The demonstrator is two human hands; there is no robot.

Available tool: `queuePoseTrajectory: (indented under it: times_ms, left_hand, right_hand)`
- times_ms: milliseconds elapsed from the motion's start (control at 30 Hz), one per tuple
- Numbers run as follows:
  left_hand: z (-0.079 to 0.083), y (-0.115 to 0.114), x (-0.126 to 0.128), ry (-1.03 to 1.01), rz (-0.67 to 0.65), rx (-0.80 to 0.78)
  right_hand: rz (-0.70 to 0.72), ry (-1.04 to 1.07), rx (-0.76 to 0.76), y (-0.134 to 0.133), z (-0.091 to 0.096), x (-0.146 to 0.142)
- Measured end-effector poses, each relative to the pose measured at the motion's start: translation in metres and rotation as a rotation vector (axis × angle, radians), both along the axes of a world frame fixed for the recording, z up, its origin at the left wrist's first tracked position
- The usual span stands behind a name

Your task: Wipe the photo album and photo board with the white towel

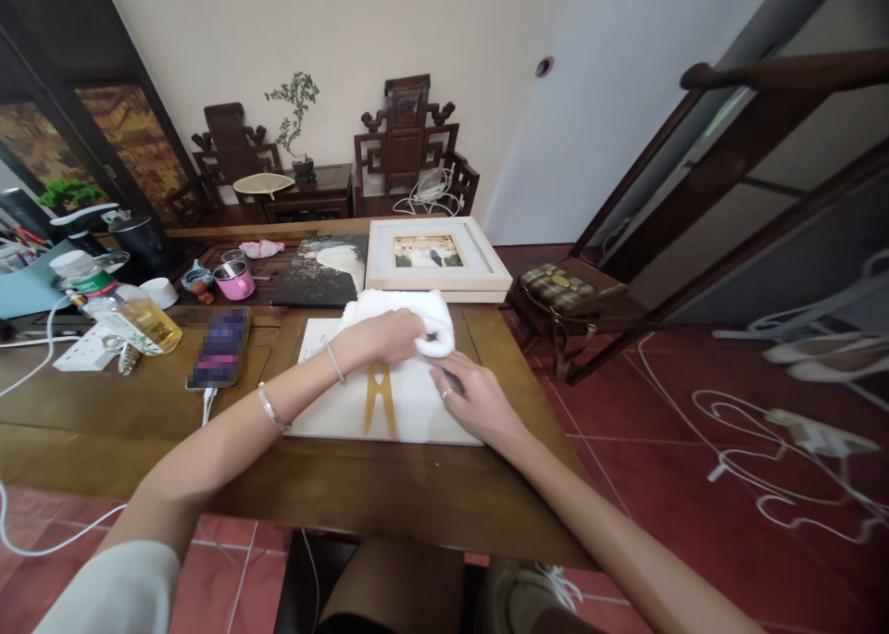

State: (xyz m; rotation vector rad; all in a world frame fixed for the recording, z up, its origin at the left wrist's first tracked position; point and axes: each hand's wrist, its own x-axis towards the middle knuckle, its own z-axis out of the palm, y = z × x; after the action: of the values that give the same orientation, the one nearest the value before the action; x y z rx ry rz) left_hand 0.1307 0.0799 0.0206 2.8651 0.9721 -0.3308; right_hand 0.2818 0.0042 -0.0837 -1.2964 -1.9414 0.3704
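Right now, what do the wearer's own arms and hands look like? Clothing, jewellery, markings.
Left: pale short sleeve, two slim silvery bangles along the forearm and wrist; left hand ungloved. Right: right hand ungloved, silvery ring on one finger; no sleeve or bangle visible. No cables or markings seen on either.

Board (333, 416) flat on the bench (278, 472), near edge toward the person. Cloth (368, 305) on the board's far part; left hand (399, 336) on the cloth, right hand (479, 395) at its near right corner. A-shaped piece (379, 398) on the board, before the cloth. Behind the cloth, picture frame (486, 259); left of that, photo panel (323, 273), then cup (236, 280). Phone (220, 347) left of the board, nearer than the cup; bottle (156, 319) farther left, power strip (83, 349) beside it. Beyond the bench: two chairs, (408, 116) plant (297, 116) on a side table (326, 190) between them. Right of the bench, bag (559, 287); farther right, shoes (826, 356) and cables (757, 467).
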Motion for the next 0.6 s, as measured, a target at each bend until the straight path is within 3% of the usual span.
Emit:
queuePoseTrajectory:
  times_ms: [100, 167, 367, 433, 500, 600]
  left_hand:
    - [0.0, -0.004, -0.022, 0.023, 0.039, 0.02]
    - [0.0, -0.021, -0.034, 0.04, 0.056, 0.055]
    - [-0.005, -0.123, -0.051, -0.001, -0.153, 0.153]
    - [-0.005, -0.142, -0.051, -0.002, -0.171, 0.127]
    - [-0.008, -0.138, -0.05, 0.004, -0.15, 0.095]
    - [-0.017, -0.099, -0.045, 0.001, -0.061, 0.111]
  right_hand:
    - [-0.007, 0.034, -0.021, 0.001, -0.001, -0.001]
    - [-0.015, 0.054, -0.035, 0.001, -0.003, -0.002]
    - [0.012, 0.087, -0.036, 0.001, -0.003, 0.0]
    - [0.025, 0.082, -0.04, 0.0, -0.002, 0.001]
    - [0.022, 0.072, -0.048, 0.0, -0.002, 0.001]
    - [0.014, 0.07, -0.048, 0.001, -0.003, 0.001]
